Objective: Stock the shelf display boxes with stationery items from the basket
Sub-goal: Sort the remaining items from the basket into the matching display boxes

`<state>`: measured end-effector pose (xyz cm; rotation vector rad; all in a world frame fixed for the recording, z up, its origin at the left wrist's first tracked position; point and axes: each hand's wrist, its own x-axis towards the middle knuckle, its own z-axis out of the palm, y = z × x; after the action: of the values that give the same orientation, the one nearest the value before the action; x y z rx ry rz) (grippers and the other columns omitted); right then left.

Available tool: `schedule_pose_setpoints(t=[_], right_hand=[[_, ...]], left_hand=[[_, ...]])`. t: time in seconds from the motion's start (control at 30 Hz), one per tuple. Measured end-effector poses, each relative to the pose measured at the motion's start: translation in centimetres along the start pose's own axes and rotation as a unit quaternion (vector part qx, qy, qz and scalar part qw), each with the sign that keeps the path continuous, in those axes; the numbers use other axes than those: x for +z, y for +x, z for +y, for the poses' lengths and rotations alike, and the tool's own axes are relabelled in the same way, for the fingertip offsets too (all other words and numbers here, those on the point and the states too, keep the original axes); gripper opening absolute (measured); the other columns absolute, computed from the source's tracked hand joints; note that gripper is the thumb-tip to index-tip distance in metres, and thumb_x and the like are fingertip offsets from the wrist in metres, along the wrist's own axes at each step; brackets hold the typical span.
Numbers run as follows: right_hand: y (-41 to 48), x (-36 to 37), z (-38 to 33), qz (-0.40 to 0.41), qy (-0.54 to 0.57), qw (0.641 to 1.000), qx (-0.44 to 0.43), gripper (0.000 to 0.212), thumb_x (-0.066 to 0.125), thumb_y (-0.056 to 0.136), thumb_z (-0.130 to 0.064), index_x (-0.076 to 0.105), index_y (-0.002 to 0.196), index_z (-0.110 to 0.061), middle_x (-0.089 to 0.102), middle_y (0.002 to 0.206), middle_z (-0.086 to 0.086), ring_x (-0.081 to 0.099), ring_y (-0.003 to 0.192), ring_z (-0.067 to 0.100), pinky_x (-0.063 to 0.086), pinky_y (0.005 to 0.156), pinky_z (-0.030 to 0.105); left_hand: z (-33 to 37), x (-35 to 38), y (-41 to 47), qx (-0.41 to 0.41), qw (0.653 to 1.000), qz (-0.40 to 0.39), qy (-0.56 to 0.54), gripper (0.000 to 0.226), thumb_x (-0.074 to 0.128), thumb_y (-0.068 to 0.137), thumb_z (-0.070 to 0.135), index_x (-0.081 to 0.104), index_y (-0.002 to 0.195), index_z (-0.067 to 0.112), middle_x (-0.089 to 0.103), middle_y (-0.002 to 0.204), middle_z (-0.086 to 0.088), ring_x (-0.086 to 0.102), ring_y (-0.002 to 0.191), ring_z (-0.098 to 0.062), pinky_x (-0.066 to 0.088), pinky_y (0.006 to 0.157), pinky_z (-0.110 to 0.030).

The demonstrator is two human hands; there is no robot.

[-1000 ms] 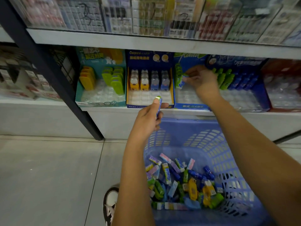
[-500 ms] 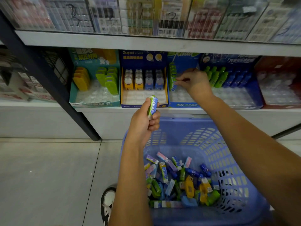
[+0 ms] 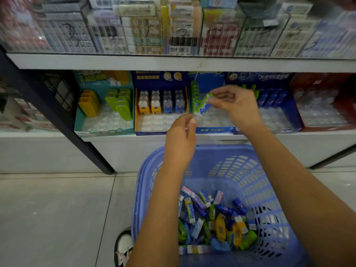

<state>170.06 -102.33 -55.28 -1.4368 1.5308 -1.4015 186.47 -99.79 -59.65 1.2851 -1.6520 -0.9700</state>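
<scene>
My right hand (image 3: 238, 105) pinches a green, white and blue wrapped eraser (image 3: 203, 105), tilted, over the clear tray of the blue display box (image 3: 213, 130). A row of green erasers (image 3: 194, 93) stands at that box's left side. My left hand (image 3: 180, 139) hovers just below and left of the eraser, fingers loosely curled with nothing in them. Below both arms stands the blue plastic basket (image 3: 146, 189), with several loose erasers and correction tapes (image 3: 213, 220) on its bottom.
On the same shelf stand a teal box (image 3: 104, 130) with yellow and green items, a blue-and-yellow box (image 3: 150, 131) with bear-shaped items, a blue box (image 3: 277, 105) and a red box (image 3: 323, 105). A black shelf post (image 3: 57, 116) slants at left. My shoe (image 3: 123, 247) is beside the basket.
The green eraser has passed from my left hand to my right hand. My right hand drew back from the green row. My left hand rose toward the shelf and is now empty.
</scene>
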Motion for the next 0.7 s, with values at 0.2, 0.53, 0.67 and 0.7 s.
schedule_pose_setpoints(t=[0.2, 0.53, 0.67, 0.7], right_hand=[[1.8, 1.0, 2.2, -0.005, -0.132, 0.991, -0.014, 0.023, 0.074, 0.078, -0.011, 0.072, 0.1, -0.007, 0.069, 0.087, 0.0, 0.066, 0.077, 0.007, 0.052, 0.077, 0.013], [2.9, 2.0, 2.4, -0.075, -0.238, 0.967, -0.053, 0.019, 0.075, 0.077, -0.013, 0.073, 0.096, -0.008, 0.07, 0.093, 0.007, 0.063, 0.08, 0.009, 0.046, 0.074, 0.01], [2.7, 2.4, 3.4, -0.05, -0.22, 0.974, -0.009, 0.018, 0.076, 0.076, -0.012, 0.072, 0.093, -0.006, 0.07, 0.091, 0.008, 0.064, 0.08, 0.014, 0.047, 0.067, 0.008], [2.6, 2.4, 3.6, -0.044, -0.209, 0.977, 0.001, 0.018, 0.076, 0.076, -0.012, 0.071, 0.092, -0.005, 0.07, 0.091, 0.009, 0.064, 0.081, 0.015, 0.048, 0.068, 0.009]], left_hand=[[-1.9, 1.7, -0.4, 0.051, 0.979, -0.109, 0.165, 0.043, 0.038, 0.1, 0.009, 0.039, 0.143, 0.009, 0.029, 0.154, -0.003, 0.027, 0.141, -0.018, 0.022, 0.112, -0.019], [-2.4, 1.9, -0.1, 0.064, 0.984, -0.078, 0.15, 0.044, 0.047, 0.097, 0.011, 0.043, 0.14, 0.009, 0.038, 0.148, -0.002, 0.038, 0.133, -0.016, 0.02, 0.1, -0.006], [-2.6, 2.0, 0.0, 0.067, 0.984, -0.078, 0.145, 0.045, 0.047, 0.097, 0.01, 0.042, 0.141, 0.009, 0.037, 0.148, -0.001, 0.037, 0.134, -0.016, 0.019, 0.099, -0.005], [-2.5, 2.0, 0.0, 0.066, 0.984, -0.081, 0.143, 0.045, 0.047, 0.097, 0.01, 0.042, 0.141, 0.009, 0.037, 0.148, -0.001, 0.037, 0.134, -0.016, 0.019, 0.099, -0.005]])
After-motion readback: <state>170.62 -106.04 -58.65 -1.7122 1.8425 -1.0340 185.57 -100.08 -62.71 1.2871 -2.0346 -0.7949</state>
